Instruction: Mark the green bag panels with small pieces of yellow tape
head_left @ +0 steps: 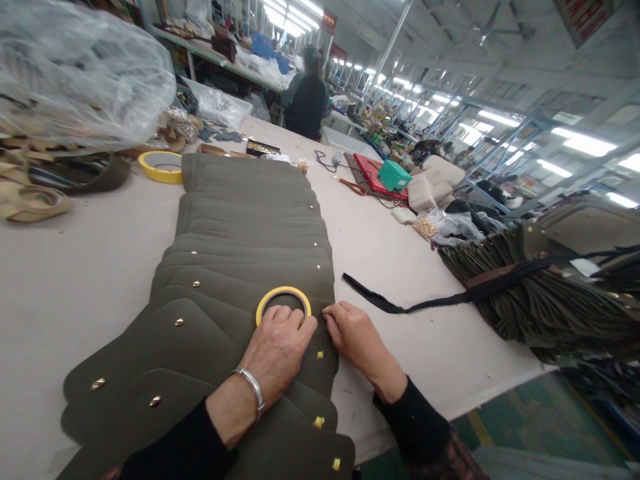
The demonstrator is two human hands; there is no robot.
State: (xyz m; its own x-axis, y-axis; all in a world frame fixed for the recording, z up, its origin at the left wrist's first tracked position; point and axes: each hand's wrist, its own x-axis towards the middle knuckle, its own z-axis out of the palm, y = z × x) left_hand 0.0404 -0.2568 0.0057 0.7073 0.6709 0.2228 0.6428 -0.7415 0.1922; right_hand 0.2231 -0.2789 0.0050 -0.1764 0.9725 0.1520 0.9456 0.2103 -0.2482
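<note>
My left hand, a silver bangle at its wrist, grips a roll of yellow tape over a row of overlapping olive-green panels. Gold snap studs show on several of these panels. Along the right edge of the row, small yellow tape pieces mark the nearer panels. My right hand is closed in a pinch at that edge, close beside the left hand. Whatever lies between its fingertips is too small to make out.
A second yellow tape roll lies at the row's far left. Bulky clear plastic stands behind it. On the right are a black strip, stacked olive pieces and a green box. A person sits farther back.
</note>
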